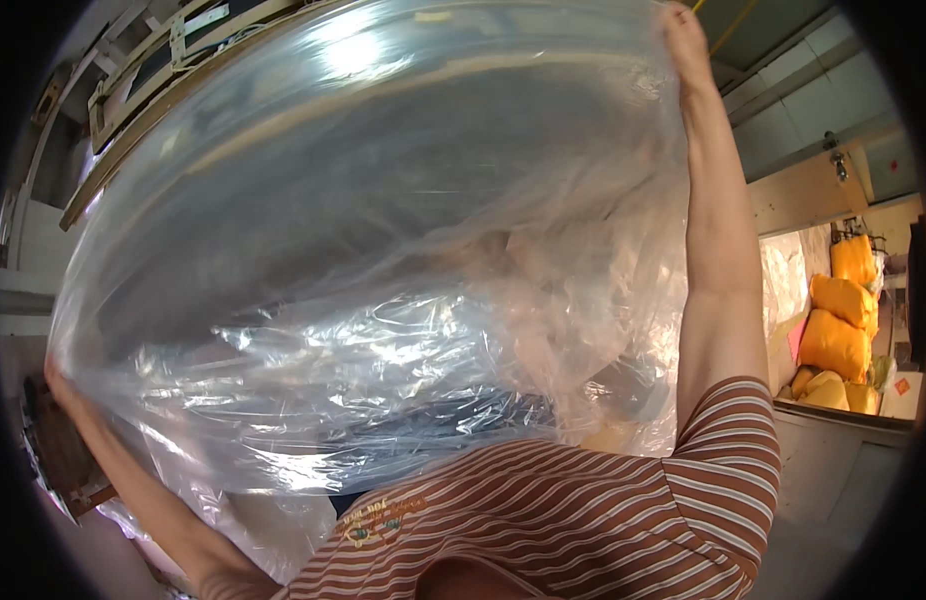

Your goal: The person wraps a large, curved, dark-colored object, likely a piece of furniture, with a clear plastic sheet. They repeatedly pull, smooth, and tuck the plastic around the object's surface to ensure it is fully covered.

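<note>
A large sheet of clear plastic film is stretched between my two raised arms and fills most of the view. At the upper right, my right hand is closed on the sheet's corner, with the arm reaching far up. My left hand is out at the far left, where the film's other edge gathers; its fingers are closed on that edge, though partly blurred. Between them the film bulges upward, smooth at the top and crumpled with bright glints lower down, near my striped shirt.
A wooden frame stands behind the film at the upper left. On the right, an opening holds stacked orange bundles, with a wooden board above it. A dark object lies below my left hand.
</note>
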